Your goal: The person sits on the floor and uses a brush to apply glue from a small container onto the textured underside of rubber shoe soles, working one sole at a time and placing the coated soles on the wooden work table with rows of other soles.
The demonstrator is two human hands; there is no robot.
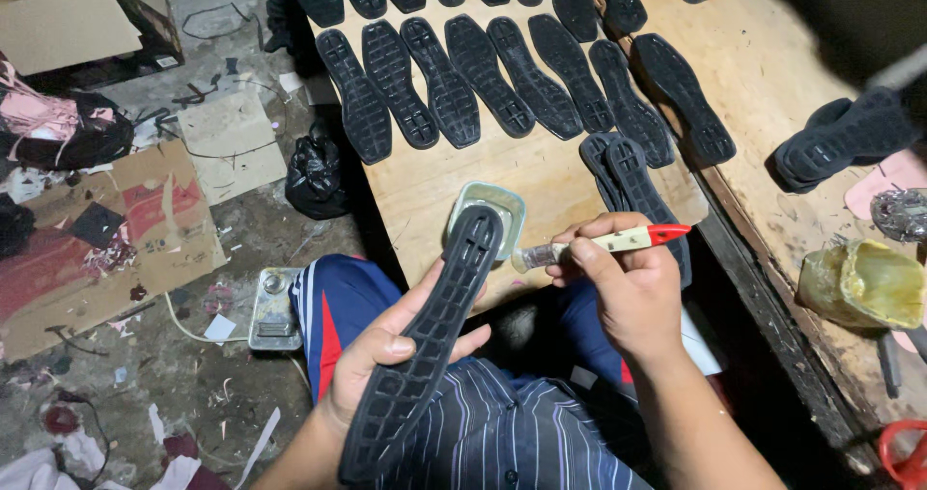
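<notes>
My left hand grips a black rubber shoe sole, tread side up, its toe pointing away over my lap. My right hand holds a small brush with a pale handle and red end, bristles pointing left toward the sole's toe. Just beyond the toe, a small pale green dish of glue rests on a wooden board.
Rows of black soles lie on the board, with a short stack beside my right hand. At right a wooden bench holds more soles and a yellowish glue pot. Cardboard, scraps and a black bag litter the floor at left.
</notes>
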